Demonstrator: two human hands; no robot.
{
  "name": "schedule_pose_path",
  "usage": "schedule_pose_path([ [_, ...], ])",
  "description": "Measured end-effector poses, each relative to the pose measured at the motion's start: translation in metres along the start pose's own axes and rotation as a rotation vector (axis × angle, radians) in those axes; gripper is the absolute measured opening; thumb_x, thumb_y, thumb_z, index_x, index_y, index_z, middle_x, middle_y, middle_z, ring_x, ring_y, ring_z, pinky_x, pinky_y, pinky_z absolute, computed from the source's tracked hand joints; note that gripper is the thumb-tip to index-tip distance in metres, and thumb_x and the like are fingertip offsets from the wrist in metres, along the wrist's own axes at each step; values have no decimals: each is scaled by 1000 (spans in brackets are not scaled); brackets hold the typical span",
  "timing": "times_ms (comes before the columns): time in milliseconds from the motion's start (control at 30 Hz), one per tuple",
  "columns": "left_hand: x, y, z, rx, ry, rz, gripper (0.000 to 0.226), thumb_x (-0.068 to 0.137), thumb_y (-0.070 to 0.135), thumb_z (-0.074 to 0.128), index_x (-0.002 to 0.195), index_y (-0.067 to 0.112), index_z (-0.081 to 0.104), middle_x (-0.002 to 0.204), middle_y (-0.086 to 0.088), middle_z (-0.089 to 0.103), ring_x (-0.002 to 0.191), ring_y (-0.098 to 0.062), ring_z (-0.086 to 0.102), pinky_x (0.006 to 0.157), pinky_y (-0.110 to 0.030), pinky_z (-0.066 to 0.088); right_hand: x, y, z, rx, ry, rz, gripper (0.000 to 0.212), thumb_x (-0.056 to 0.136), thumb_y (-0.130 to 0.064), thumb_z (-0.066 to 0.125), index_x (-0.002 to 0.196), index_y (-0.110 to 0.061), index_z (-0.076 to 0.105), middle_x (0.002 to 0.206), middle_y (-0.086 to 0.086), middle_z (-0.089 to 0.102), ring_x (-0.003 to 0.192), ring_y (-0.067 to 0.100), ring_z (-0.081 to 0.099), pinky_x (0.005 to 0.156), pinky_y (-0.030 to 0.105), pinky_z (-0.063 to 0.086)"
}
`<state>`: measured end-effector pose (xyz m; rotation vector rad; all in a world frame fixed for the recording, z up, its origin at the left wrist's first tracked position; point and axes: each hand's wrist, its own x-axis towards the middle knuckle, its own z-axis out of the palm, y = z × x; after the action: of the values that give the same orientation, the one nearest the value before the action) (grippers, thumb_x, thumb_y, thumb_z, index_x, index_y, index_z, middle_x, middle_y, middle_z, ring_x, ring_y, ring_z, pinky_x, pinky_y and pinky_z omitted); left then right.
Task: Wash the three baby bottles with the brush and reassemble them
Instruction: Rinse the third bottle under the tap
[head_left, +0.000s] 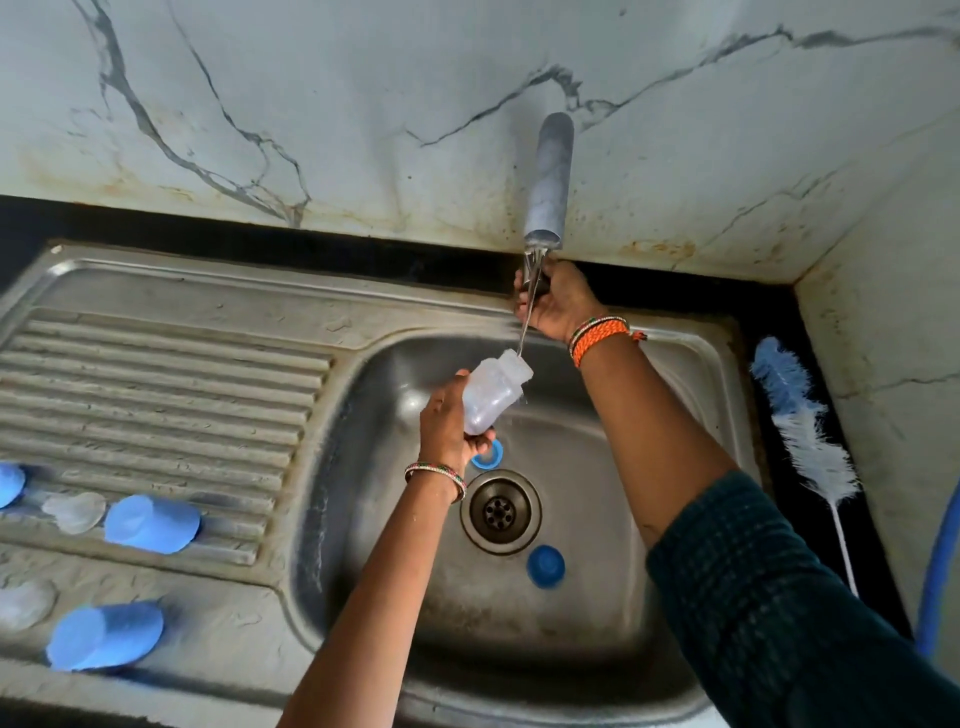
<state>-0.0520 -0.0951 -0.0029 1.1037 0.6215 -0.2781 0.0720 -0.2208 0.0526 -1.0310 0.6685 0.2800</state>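
Observation:
My left hand (449, 421) grips a clear baby bottle (493, 392) by its base over the sink basin, tilted with its open mouth up under a thin stream of water. My right hand (558, 304) reaches up and grips the tap handle below the grey tap (549, 182). A blue collar ring (488, 457) lies in the basin just under the bottle, and a blue round cap (545, 565) lies near the drain (500, 512). The blue and white bottle brush (802, 426) lies on the black counter at the right.
On the steel drainboard (171, 374) at the left lie two blue caps (152, 524) (106, 635), a third blue piece (10, 484) at the edge, and clear teats (75, 512) (26, 603). A blue hose (937, 571) runs along the right edge. Marble wall behind.

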Motion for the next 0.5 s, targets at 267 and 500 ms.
schedule_pose_path([
  [267, 7, -2, 2, 9, -8, -3, 32, 90, 37, 54, 103, 8, 56, 74, -10, 53, 42, -15, 47, 43, -20, 37, 8, 6, 0, 114, -46, -9, 41, 103, -25, 25, 72, -8, 45, 65, 6, 45, 50, 12, 27, 50, 24, 21],
  [500, 3, 1, 7, 13, -5, -10, 29, 90, 36, 54, 100, 9, 56, 78, -12, 51, 48, -19, 40, 39, -18, 34, 9, 9, -4, 96, -54, -31, 37, 104, -31, 29, 82, -10, 49, 69, 5, 50, 49, 12, 37, 49, 23, 30],
])
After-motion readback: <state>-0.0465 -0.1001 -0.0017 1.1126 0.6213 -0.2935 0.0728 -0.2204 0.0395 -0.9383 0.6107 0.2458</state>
